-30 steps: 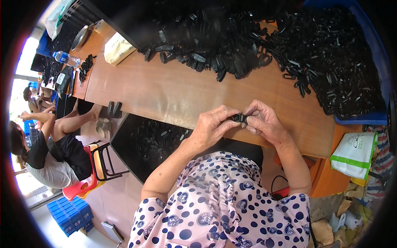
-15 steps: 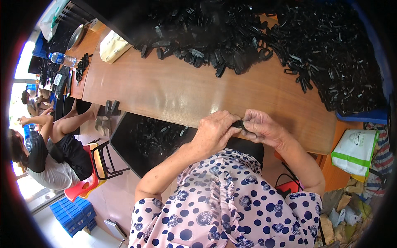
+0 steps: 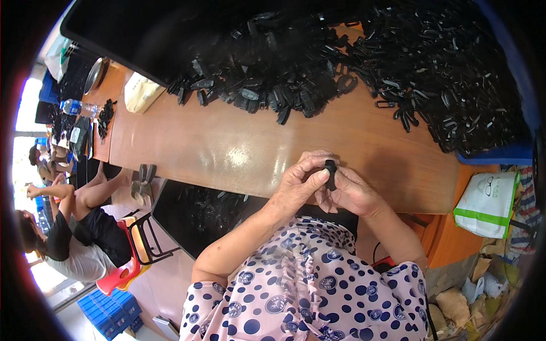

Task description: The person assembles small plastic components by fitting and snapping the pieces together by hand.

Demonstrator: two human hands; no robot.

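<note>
Just over the front edge of the wooden table, my two hands meet around a small black plastic part [image 3: 330, 167]. My left hand [image 3: 301, 177] pinches it, with the thumb laid along its lower end. My right hand [image 3: 354, 192] is closed on its other side, fingers curled underneath. The part stands roughly upright between them, and its lower portion is partly hidden by the fingers. Beyond my hands lies a large heap of similar black plastic parts [image 3: 250, 94], some of them frame-shaped.
More small black parts fill a blue-rimmed container [image 3: 495, 152] at right. A black tray [image 3: 193, 213] of parts sits below the table edge at left. A white-green bag [image 3: 486, 204] hangs at right. One seated person [image 3: 85, 244] is at left, near a water bottle [image 3: 79, 108].
The black part has turned from lying sideways to nearly upright between my fingers. My right hand has come in closer, below it. The whole view has shifted slightly.
</note>
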